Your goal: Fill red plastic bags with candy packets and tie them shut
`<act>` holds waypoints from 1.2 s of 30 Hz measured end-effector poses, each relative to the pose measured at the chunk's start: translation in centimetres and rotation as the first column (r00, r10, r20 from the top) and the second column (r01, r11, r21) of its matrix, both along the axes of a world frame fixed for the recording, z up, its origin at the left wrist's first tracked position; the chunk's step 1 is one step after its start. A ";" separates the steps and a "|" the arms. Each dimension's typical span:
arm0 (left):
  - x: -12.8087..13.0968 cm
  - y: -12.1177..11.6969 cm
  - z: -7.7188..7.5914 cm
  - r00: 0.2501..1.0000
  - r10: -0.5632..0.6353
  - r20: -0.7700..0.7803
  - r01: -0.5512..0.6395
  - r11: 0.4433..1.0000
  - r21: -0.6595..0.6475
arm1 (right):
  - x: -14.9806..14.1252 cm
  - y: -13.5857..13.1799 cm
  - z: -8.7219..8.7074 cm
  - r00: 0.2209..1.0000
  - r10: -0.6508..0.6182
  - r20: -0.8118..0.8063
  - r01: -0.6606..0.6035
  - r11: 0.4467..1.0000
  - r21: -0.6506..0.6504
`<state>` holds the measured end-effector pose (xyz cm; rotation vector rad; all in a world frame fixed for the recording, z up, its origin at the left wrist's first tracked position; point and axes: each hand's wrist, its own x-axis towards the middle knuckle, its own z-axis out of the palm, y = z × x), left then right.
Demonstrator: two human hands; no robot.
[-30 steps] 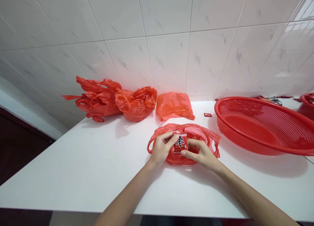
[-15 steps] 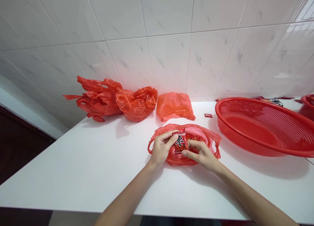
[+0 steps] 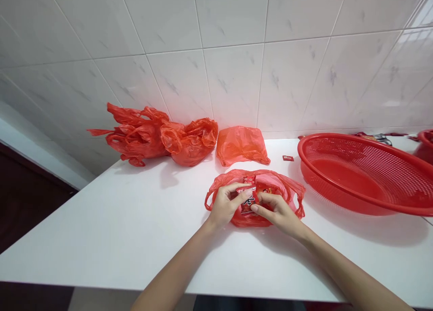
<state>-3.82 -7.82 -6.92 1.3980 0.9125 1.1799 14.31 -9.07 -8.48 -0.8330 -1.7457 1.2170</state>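
**Red, glossy small square packet (image 3: 248,205) pinched in both hands over an open red plastic carrier bag (image 3: 250,221)**

The left hand (image 3: 223,206) has its fingers closed on the packet from the left, its thumb lying across the upper part of the printed face. The right hand (image 3: 280,212) grips the same packet at its right side, the thumb at the lower right corner and the curled index finger just above. Black lettering shows on the packet's face, partly covered by the left thumb.

The packet is at the mouth of the carrier bag, which lies spread on a smooth white desk (image 3: 115,234) with one handle loop out to each side. Inside it, more red printed wrappers (image 3: 249,179) show behind and beside the held packet; how many there are cannot be told.

Behind the carrier bag, near the pale marbled tile wall (image 3: 233,76), lies a flattened translucent red plastic bag (image 3: 241,145). To its left stand a bulging crumpled red bag (image 3: 194,144) and a heap of bunched red plastic (image 3: 142,137) with its handles sticking up. A tiny flat red packet (image 3: 288,158) lies between the flattened bag and a wide red perforated plastic basket (image 3: 334,198) on the right. A second red container (image 3: 424,151) is cut off by the right edge.
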 end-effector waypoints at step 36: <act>-4.2 1.8 -0.1 0.657 0.721 -0.221 -0.211 0.457 0.864 | 5.0 2.0 0.7 0.684 -0.727 0.066 0.344 0.402 0.849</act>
